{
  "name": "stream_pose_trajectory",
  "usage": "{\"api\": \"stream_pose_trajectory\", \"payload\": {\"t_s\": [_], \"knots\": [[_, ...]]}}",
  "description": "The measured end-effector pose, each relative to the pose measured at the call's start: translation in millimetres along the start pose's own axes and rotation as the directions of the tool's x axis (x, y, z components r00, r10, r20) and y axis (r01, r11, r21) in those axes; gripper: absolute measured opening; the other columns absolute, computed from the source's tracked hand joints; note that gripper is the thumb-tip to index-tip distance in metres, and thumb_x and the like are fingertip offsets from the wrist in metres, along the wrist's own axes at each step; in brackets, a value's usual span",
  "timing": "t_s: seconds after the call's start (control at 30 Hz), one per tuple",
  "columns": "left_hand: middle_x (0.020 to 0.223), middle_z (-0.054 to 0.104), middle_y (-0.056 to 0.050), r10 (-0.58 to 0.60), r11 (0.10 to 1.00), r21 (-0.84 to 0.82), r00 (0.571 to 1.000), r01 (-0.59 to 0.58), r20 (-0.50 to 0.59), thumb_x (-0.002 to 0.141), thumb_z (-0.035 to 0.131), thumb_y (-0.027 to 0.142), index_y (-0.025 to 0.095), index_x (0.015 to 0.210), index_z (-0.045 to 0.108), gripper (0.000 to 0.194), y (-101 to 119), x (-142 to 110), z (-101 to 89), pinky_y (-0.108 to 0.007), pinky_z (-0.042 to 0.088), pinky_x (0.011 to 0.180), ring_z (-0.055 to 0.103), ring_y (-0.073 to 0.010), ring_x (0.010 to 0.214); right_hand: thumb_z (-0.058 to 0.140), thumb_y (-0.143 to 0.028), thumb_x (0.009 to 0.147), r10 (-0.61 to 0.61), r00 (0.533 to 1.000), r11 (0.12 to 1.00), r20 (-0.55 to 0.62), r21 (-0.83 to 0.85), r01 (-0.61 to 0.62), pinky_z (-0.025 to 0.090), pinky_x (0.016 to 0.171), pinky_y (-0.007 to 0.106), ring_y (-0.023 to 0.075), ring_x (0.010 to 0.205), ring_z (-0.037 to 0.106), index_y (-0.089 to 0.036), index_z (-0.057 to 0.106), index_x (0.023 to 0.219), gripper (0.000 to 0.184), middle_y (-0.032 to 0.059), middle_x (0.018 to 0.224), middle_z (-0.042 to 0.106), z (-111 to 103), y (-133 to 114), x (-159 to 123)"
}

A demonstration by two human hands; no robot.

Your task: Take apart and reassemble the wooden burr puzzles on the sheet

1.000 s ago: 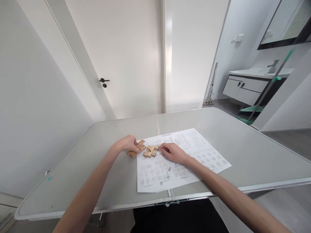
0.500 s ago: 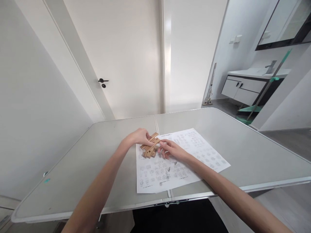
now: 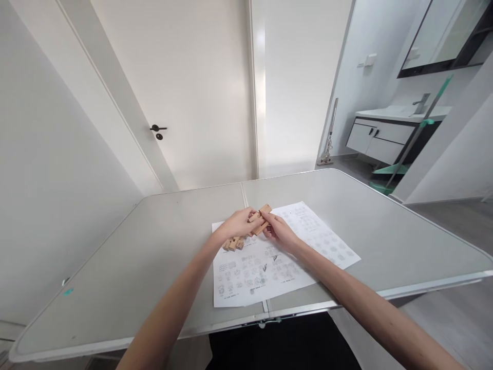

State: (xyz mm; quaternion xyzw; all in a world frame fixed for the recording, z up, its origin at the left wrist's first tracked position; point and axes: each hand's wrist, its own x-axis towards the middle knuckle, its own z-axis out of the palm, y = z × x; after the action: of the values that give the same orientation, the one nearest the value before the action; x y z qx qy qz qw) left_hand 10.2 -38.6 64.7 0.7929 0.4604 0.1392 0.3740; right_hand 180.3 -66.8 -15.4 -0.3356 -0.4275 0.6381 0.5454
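Observation:
Both hands meet over the far part of a printed paper sheet (image 3: pixel 302 277), on the notched wooden pieces (image 3: pixel 265 209). My left hand (image 3: pixel 239 224) is closed on these pieces from the left, its fingers bent over them. My right hand (image 3: pixel 282 234) grips them from the right, thumb on top; its other fingers are partly hidden beneath. How the held pieces fit against one another is too small and covered to tell. Several more notched wooden blocks (image 3: pixel 233 244) lie on the sheet, just below my left hand, partly covered by it.
The sheet lies across the centre seam of a grey folding table (image 3: pixel 162 257) with a metal rim. Behind the table stands a white door (image 3: pixel 200 103) with a black handle. A sink cabinet (image 3: pixel 379 136), a mop (image 3: pixel 330 133) and a green-handled dustpan (image 3: pixel 400 168) are at the right.
My left hand has moved right with wooden pieces, away from the blocks on the sheet. My right hand has closed on those pieces as well. The view has shifted slightly.

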Motion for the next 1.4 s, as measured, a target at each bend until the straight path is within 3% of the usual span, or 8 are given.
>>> {"api": "stream_pose_trajectory", "payload": {"t_s": [0.13,0.27,0.47,0.6,0.73,1.0,1.23,1.4], "knots": [[0.098,0.073,-0.010,0.047,0.955,-0.297,0.982,0.009,0.181,0.091,0.052,0.071,0.020,0.106,0.059,0.053,-8.9,-6.2,8.7,-0.029,0.053,0.065,0.071,-0.0185,0.072,0.068,-0.071,0.083,-0.030,0.998,0.998,0.053,-0.053,0.033,0.022,0.045,0.024,0.0089,0.047,0.039,-0.020,0.053,0.072,0.054,-0.0043,0.054,0.049,1.2,-6.4,-2.3],[0.081,0.066,-0.005,0.112,0.923,-0.378,0.992,-0.079,0.065,0.095,0.046,0.072,0.020,0.099,0.058,0.054,-13.3,-11.9,19.1,-0.028,0.052,0.065,0.063,-0.0145,0.064,0.066,-0.071,0.085,-0.054,0.997,0.996,0.055,-0.063,0.058,0.022,0.045,0.025,0.0086,0.046,0.033,-0.021,0.053,0.071,0.053,-0.0049,0.053,0.047,-1.2,-9.0,-2.1],[0.084,0.055,0.000,0.068,0.838,-0.532,0.990,-0.123,-0.121,0.094,0.052,0.068,0.019,0.111,0.056,0.053,-20.5,-18.4,25.5,-0.023,0.042,0.055,0.044,-0.0075,0.056,0.074,-0.063,0.080,-0.103,0.984,0.995,-0.147,-0.015,0.102,0.019,0.043,0.024,0.0078,0.047,0.027,-0.020,0.070,0.098,0.047,-0.0079,0.059,0.038,-7.6,-11.2,0.8],[0.081,0.047,0.002,0.068,0.715,-0.689,0.992,-0.122,-0.106,0.094,0.057,0.065,0.018,0.115,0.058,0.052,-23.5,-25.4,27.4,-0.022,0.036,0.053,0.035,-0.0055,0.054,0.074,-0.059,0.083,-0.165,0.955,0.981,-0.248,0.058,0.185,0.023,0.041,0.024,0.0074,0.046,0.027,-0.021,0.069,0.101,0.042,-0.0082,0.059,0.036,-18.8,-7.4,6.9],[0.080,0.049,0.001,0.086,0.657,-0.751,0.996,-0.066,-0.013,0.092,0.060,0.065,0.015,0.117,0.060,0.056,-19.8,-31.2,41.8,-0.024,0.036,0.056,0.034,-0.0062,0.055,0.075,-0.061,0.082,-0.178,0.916,0.959,-0.359,0.144,0.243,0.032,0.040,0.025,0.0079,0.046,0.035,-0.023,0.066,0.098,0.043,-0.0049,0.066,0.050,-35.8,1.2,17.2],[0.077,0.062,-0.003,0.195,0.858,-0.454,0.970,-0.239,-0.143,0.097,0.052,0.060,0.019,0.093,0.059,0.041,-21.6,-22.4,87.4,-0.031,0.046,0.074,0.058,-0.0172,0.071,0.077,-0.056,0.083,-0.175,0.866,0.966,-0.468,0.087,0.242,0.059,0.060,0.031,0.0206,0.077,0.070,-0.023,0.069,0.096,0.036,0.0042,0.084,0.074,-50.0,17.0,26.6],[0.077,0.064,-0.001,0.149,0.970,-0.158,0.964,-0.186,-0.220,0.102,0.043,0.052,0.022,0.086,0.055,0.037,-37.5,-23.5,73.3,-0.030,0.042,0.071,0.056,-0.0171,0.069,0.076,-0.034,0.087,-0.023,0.897,0.972,-0.441,0.200,0.123,0.062,0.059,0.024,0.0196,0.094,0.074,-0.021,0.073,0.094,0.015,0.0083,0.115,0.077,-50.9,18.5,24.8],[0.077,0.062,-0.001,0.127,0.982,-0.099,0.952,-0.160,-0.279,0.102,0.042,0.053,0.022,0.086,0.053,0.037,-53.4,-22.1,55.8,-0.030,0.042,0.075,0.057,-0.0174,0.072,0.079,-0.031,0.086,-0.017,0.914,0.972,-0.406,0.207,0.110,0.059,0.055,0.017,0.0194,0.109,0.073,-0.023,0.073,0.094,0.013,0.0060,0.123,0.075,-46.9,12.9,19.8]]}}
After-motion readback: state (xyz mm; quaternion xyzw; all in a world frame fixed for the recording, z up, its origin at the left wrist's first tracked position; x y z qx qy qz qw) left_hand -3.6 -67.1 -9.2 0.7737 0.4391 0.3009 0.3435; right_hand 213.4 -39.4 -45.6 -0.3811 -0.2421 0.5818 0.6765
